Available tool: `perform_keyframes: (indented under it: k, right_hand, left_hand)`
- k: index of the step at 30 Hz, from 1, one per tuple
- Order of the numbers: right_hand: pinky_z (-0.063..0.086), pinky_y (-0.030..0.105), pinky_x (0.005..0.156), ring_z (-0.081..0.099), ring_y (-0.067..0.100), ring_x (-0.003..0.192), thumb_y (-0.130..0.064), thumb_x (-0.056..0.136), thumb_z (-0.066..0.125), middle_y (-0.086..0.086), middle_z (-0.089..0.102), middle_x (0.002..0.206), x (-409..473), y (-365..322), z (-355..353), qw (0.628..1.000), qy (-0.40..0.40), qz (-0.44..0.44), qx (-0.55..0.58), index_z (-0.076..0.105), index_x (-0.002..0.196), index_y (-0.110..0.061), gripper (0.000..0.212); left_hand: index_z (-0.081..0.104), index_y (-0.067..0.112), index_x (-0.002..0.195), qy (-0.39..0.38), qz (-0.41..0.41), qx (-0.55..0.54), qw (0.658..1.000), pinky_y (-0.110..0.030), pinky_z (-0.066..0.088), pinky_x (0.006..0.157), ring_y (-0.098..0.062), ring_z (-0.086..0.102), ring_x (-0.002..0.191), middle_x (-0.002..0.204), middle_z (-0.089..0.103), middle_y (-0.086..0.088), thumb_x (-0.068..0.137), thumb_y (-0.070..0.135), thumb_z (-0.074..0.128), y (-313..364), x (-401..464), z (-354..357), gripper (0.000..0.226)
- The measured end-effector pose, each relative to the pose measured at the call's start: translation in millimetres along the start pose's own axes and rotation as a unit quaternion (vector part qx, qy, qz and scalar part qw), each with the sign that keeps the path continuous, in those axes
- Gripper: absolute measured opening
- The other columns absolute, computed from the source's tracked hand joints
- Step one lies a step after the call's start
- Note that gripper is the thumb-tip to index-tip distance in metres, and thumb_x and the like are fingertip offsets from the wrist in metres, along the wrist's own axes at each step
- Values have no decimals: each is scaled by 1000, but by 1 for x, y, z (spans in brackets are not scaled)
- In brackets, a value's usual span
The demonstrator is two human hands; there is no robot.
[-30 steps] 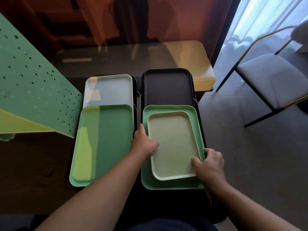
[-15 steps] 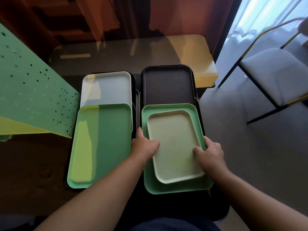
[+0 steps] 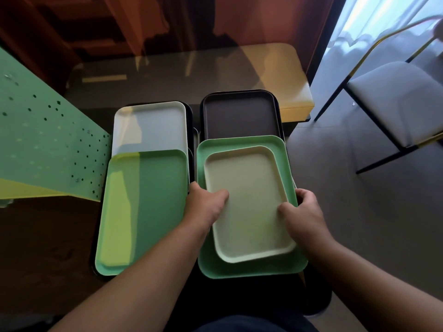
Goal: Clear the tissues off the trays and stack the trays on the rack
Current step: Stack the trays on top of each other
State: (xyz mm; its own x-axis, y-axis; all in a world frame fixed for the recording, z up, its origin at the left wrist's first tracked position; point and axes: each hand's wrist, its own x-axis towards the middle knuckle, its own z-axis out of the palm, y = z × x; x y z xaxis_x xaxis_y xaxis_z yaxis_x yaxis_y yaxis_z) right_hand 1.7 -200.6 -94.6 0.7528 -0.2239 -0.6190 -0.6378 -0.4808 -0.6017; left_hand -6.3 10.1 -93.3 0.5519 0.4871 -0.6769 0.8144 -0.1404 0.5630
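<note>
The left hand [image 3: 206,207] is gripping the left long edge of the cream tray [image 3: 249,202], thumb lying over the rim onto the tray's floor and the fingers curled down out of sight beneath the edge. The right hand [image 3: 303,212] is gripping the opposite long edge the same way, thumb on top, fingers wrapped over the rim where the cream tray meets the light green tray [image 3: 239,269] below it; whether those fingers are catching only the cream rim or the green one as well, I cannot tell. The cream tray is lying slightly askew inside the larger green one, on the right-hand stack, whose far end is showing a dark brown tray [image 3: 239,116]. Just beside it, on the left stack, a green tray [image 3: 153,202] is overlapping a pale white tray [image 3: 148,125], all of them sitting on a dark rack [image 3: 314,298] that is mostly hidden. No tissues are showing on any tray. The trays are looking like rigid moulded plastic: light, stiff, smooth enough to slide on one another, and unlikely to break. A two-sided hold at the middle of the long edges, under the raised lip, is probably keeping it level. Beyond the rack a glass-topped worktop [image 3: 167,73] and a chair [image 3: 395,97] are standing.
</note>
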Motion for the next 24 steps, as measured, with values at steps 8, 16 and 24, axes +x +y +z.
perform_keyframes:
  k: [8, 16, 24]
  right_hand:
    - [55, 51, 98, 63, 25, 110, -30, 80, 59, 1, 65, 117, 11, 4, -2, 998, -2, -42, -38, 61, 128, -28, 48]
    - [58, 52, 93, 67, 23, 104, -29, 78, 60, 1, 68, 116, 31, -19, -24, 996, 15, -82, -30, 61, 112, -38, 35]
    - [58, 51, 94, 66, 26, 102, -25, 78, 57, 4, 66, 114, 47, -19, -18, 996, 24, -78, -42, 66, 113, -29, 36]
  left_hand:
    - [35, 9, 142, -17, -35, -30, 999, -44, 56, 92, -32, 64, 101, 123, 61, -13, 76, 27, 72, -4, 6, 4, 78]
    - [42, 11, 139, 4, -18, -31, 999, -48, 54, 99, -34, 62, 111, 134, 55, -13, 69, 45, 71, 8, 6, 21, 83]
    - [51, 9, 133, 4, -25, 109, 994, -34, 42, 82, -37, 54, 110, 140, 43, -16, 82, 40, 63, 22, 26, 26, 61]
